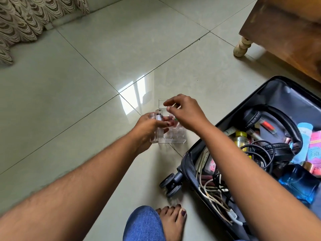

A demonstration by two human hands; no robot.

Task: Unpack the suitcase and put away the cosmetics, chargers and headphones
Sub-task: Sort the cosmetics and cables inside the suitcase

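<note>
Pale glossy floor tiles (83,94) carry a clear acrylic organiser (175,136), standing just left of the open suitcase (284,94). The left hand (147,129) grips the organiser's near-left end, steadying it, while the right hand (184,110) hovers above its slots with fingertips drawn into a pinch; what it pinches is too small to tell. This looks like the cosmetics stage. Headphones (271,136), tangled charger cables (215,186) and bottles remain in the suitcase, so the next move calls for reaching right again.
</note>
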